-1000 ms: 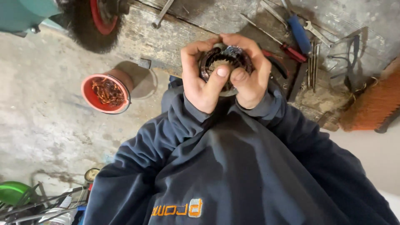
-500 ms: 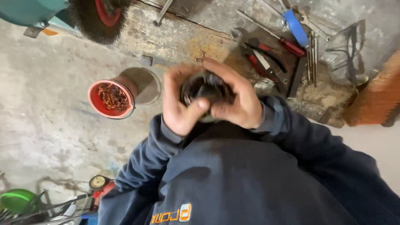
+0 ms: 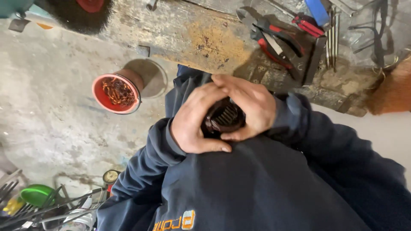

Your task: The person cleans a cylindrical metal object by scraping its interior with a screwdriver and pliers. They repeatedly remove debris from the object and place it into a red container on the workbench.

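Note:
Both my hands hold a dark round motor part with copper-coloured slots, close against my dark blue sweatshirt. My left hand wraps its left side, thumb lying under it. My right hand covers its top and right side, fingers reaching over the left hand. Most of the part is hidden by my fingers.
A red bucket of copper wire scraps stands on the concrete floor at left. A worn wooden bench carries red-handled pliers, a blue-handled tool and metal rods. Green lid, small gauge and metal clutter lie at lower left.
My hands have dropped from the bench edge down against my chest, still holding the round part. They have closed more tightly around it and the view has shifted.

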